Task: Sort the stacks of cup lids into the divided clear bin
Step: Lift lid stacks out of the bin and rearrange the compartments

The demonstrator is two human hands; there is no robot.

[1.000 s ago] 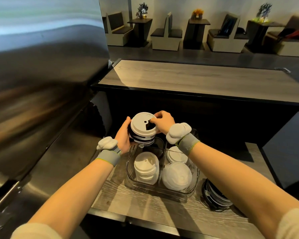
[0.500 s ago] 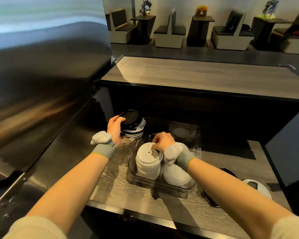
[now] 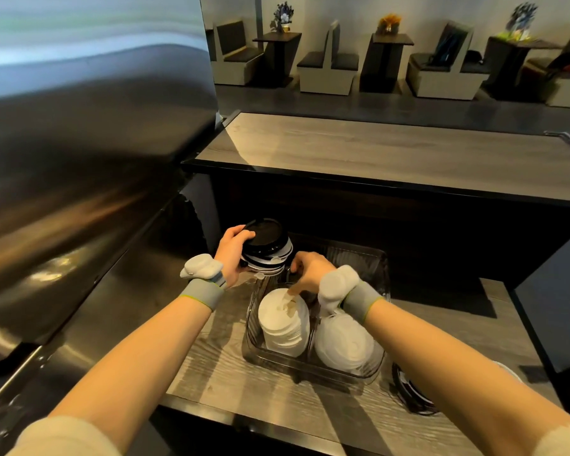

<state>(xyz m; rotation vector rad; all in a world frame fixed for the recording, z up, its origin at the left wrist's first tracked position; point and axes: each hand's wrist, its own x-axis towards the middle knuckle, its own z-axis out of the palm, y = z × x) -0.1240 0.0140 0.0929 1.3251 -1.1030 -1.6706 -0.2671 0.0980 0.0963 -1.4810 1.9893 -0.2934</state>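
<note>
Head view, looking down at wood-grain worktop (image 3: 231, 386), lower centre of frame. Divided clear bin (image 3: 356, 261) sits on it, centre-right. Near-left compartment holds a white lid stack (image 3: 282, 327), which stands taller than the bin wall. Near-right compartment holds a second white stack (image 3: 346, 343), wider and lower, tilted toward the camera. Far compartments look dark; contents cannot be made out. Left hand (image 3: 231, 255) is above the bin's far-left corner, fingers wrapped round the side of a mixed lid stack (image 3: 267, 246): black lid on top, white and black rims showing beneath. This stack is held off the worktop, tilted slightly, just beside the bin's upper-left edge in frame. Right hand (image 3: 311, 273) is over the bin, fingers curled downward, with the tips on the top lid of the near-left white stack. Cannot tell whether it pinches that lid or only touches it. Both wrists carry grey bands with white padded units. Another dark lid stack (image 3: 408, 391) lies on the worktop just right of the bin, partly hidden under the right forearm. Brushed steel surface (image 3: 66, 199) fills the left of frame. Raised wooden counter (image 3: 375, 149) runs across the middle, with booth seating (image 3: 326, 70) behind it.
</note>
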